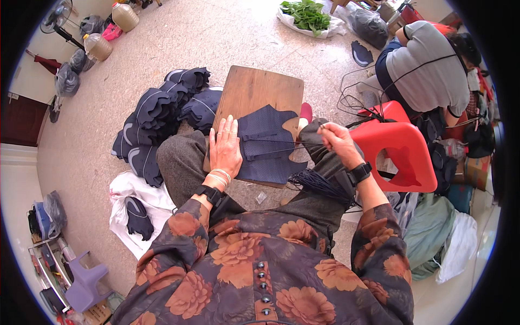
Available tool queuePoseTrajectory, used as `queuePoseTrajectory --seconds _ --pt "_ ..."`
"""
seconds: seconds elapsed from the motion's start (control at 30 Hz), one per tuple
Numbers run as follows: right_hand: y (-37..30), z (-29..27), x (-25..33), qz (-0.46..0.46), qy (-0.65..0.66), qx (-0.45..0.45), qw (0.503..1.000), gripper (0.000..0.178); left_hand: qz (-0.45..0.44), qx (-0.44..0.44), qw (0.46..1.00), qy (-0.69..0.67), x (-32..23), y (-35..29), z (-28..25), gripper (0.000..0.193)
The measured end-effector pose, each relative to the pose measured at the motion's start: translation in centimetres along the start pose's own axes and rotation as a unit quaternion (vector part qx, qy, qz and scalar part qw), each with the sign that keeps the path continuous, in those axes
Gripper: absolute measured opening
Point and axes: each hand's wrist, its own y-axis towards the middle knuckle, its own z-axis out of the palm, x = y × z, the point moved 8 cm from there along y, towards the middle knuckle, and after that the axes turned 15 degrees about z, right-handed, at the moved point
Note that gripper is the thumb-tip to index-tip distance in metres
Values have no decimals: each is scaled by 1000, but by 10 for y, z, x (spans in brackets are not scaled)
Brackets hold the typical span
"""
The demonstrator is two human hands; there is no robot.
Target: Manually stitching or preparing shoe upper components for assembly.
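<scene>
A dark navy shoe-upper piece [268, 127] with scalloped edges lies flat across a wooden board [261, 84] over my knees. My left hand [225, 149] rests on its left side, fingers stretched out and pressed flat. To the right, my right hand [340, 142] is raised a little, thumb and fingers pinched on a thin dark cord [309, 143]. That cord runs taut from the middle of the piece to my fingertips. A bundle of dark cords [327, 186] hangs over my right thigh, below the right hand.
Stacks of similar navy pieces [157, 105] lie on the floor left of the board. One more piece [138, 219] sits on a white sack [120, 208]. A red plastic stool [417, 157] stands at right, where another person [425, 70] bends over. Greens [306, 15] lie at the far side.
</scene>
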Motion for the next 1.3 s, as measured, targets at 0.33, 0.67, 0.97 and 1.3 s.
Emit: queuePoseTrajectory --seconds 0.33,0.67,0.97,1.3 --pt "9 70 39 -77 27 19 997 17 17 -36 998 -58 4 -1 -4 51" --pt "11 128 13 -97 -22 -8 995 16 -10 -76 995 -66 -17 1 -36 17" --pt "-6 134 20 -167 -106 -93 976 13 -156 -28 963 -216 7 2 -20 18" --pt "-3 132 16 -154 -84 -84 981 13 -164 79 973 -145 6 17 -18 14"
